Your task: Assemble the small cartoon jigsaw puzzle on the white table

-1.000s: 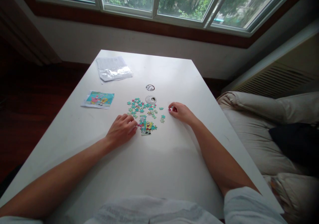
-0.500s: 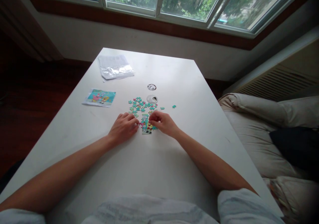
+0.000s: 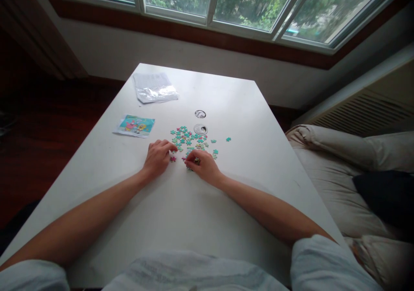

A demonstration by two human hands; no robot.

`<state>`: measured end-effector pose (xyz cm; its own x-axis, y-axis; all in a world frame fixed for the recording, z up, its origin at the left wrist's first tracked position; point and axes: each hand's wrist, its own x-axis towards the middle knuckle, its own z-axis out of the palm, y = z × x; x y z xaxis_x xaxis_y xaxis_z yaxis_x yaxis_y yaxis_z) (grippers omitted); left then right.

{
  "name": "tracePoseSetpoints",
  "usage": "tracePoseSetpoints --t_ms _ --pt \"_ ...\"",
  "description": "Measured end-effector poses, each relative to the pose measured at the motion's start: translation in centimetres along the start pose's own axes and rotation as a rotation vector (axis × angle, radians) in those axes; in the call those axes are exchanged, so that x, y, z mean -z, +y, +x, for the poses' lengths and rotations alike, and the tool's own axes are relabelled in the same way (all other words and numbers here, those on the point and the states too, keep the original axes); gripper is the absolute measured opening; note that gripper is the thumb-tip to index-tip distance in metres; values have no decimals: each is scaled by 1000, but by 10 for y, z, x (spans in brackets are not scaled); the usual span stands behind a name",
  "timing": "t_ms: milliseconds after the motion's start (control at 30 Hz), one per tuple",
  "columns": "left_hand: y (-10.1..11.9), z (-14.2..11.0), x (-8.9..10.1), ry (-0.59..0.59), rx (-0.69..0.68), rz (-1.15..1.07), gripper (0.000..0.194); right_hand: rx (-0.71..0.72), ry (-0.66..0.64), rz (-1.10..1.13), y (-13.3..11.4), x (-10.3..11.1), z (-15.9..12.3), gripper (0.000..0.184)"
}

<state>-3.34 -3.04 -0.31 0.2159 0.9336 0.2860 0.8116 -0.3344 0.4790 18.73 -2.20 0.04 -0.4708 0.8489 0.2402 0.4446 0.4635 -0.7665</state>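
Table: a broad, smooth white table (image 3: 210,222) is carrying the puzzle near its middle, around and between the hands.
Loose pile: small, knobbed turquoise, green, pink and yellowish jigsaw pieces (image 3: 188,142) are lying in an uneven cluster on the far side of the hands, with a few straying to the right.
Picture sheet: a turquoise rectangular sheet with pink and yellow cartoon figures (image 3: 137,125) is lying to the left of the pile, beyond the left hand.
Right hand: the person's bare right hand (image 3: 203,166) is arching low, its forearm slanting in from the near right; thumb and forefinger are bringing their tips close together, and whether they are pinching a piece cannot be told.
Left hand: the bare left hand (image 3: 157,156) is resting palm down, its fingers bending loosely toward the pile and standing apart from the thumb.
Joined section: a small multicoloured block of interlocked pieces (image 3: 197,160) is lying under the right hand, mostly hidden, yellow showing between the fingers.
Pink piece: one bright pink knobbed piece (image 3: 173,159) is lying just right of the left hand.
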Motion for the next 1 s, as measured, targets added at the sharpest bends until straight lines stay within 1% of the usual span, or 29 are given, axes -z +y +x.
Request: tracePoseSetpoints --t_ms 100,200,267,367,467,567,633,733,867,1000 --pt "-5 1 0 14 19 -13 36 24 -4 -4 -4 -6 4 9" --pt "-5 1 -1 17 20 -3 34 34 16 -94 -3 -11 6 9" --pt "-4 1 0 19 8 5 31 41 33 -162 -1 -10 7 7" --pt "-1 0 1 9 -40 22 24 56 84 -199 4 0 11 3" --pt "4 -2 3 -22 -106 46 18 57 115 -177 9 16 13 6" --pt "12 -6 4 -64 -176 67 14 68 95 -184 15 29 11 7" --pt "17 -8 4 -87 -219 88 11 85 74 -207 18 32 6 8" --pt "24 -11 3 -97 -247 135 13 121 44 -237 23 31 -1 8" --pt "28 -11 2 -117 -251 174 17 167 23 -275 27 26 -7 8" --pt "29 -10 1 -127 -250 164 14 192 5 -332 28 24 -8 12"
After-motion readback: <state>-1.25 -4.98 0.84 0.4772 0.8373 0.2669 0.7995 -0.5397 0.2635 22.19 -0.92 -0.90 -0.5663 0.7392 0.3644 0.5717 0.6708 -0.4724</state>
